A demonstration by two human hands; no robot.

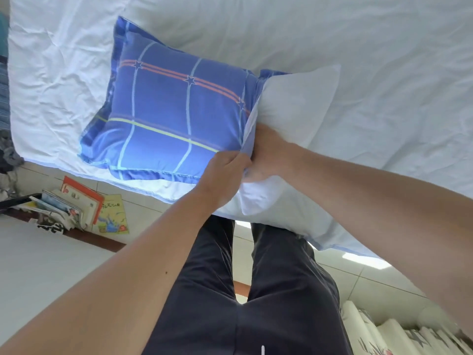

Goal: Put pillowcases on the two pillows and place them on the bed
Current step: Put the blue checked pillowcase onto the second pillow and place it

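The pillow point(294, 111) lies on the bed point(384, 47), long axis running from the far-left corner of the case point(163, 111) toward the person's legs point(256, 290), slanting across the bed edge. Most of the pillow is already inside the case; the bare white end sticks out on the near-right side of the case mouth, bulging past it and overhanging the bed edge.

The two hands meet at the case mouth. Left hand point(225, 172) pinches the case hem at the near side of the mouth, fingers curled on the cloth. Right hand point(268, 149) is just beside it, touching, fingers wrapped on the mouth edge and pressing into the pillow. Exact finger layout of the right grip is partly hidden by cloth. Both grips are clamped, neither is slack.

Judged next move: pull the hem away from the case's far-left corner, along the long axis, over the bare end. The uncovered part lies right of and nearer than both grips, so the right hand is nearer to it.

The case is blue plaid with pale, yellow and orange stripes, small stars and a flanged border. It looks plump and filled on its left part. The pillow is plain white, soft, creased where it is squeezed.

A second pillow is not visible. Books point(84, 211) lie on the floor left of the legs.
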